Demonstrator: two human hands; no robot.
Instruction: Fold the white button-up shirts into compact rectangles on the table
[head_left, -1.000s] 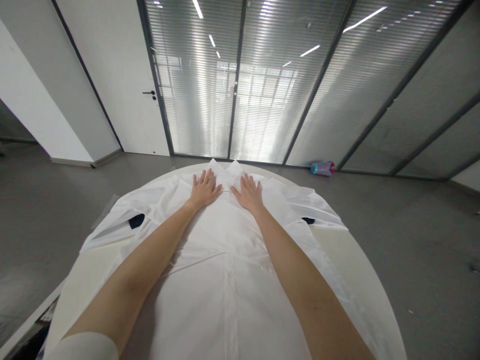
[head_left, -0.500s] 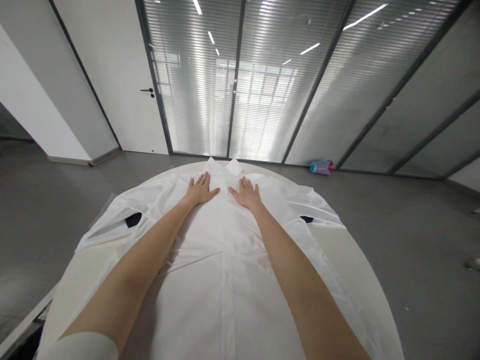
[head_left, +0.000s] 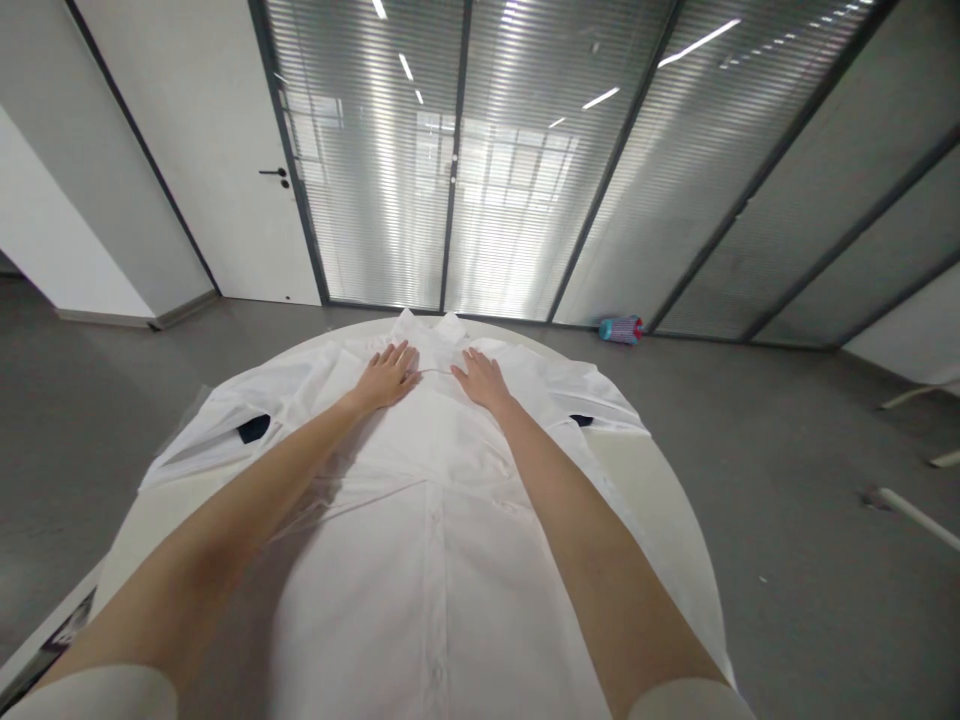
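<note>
A white button-front shirt (head_left: 360,590) lies spread over a round pale table (head_left: 660,500), its collar at the far edge and its sleeves out to both sides. My left hand (head_left: 387,378) rests flat on the cloth left of the collar, fingers apart. On the other side, my right hand (head_left: 482,379) lies flat with fingers stretched just below the collar. A thin crease runs across the fabric between the two hands. Dark patches show at the sleeves, one at the left (head_left: 254,429) and a smaller one at the right.
Beyond the table stands a glass partition (head_left: 510,200) with blinds, beside a white door (head_left: 202,150) with a black handle. A blue and red patterned object (head_left: 620,330) lies on the grey floor (head_left: 787,520) by the glass. Pale legs of furniture show at far right.
My left hand has slid slightly outward to the left over the shirt; my right hand stays near the collar. The whole view has shifted a little, bringing furniture legs into sight at right.
</note>
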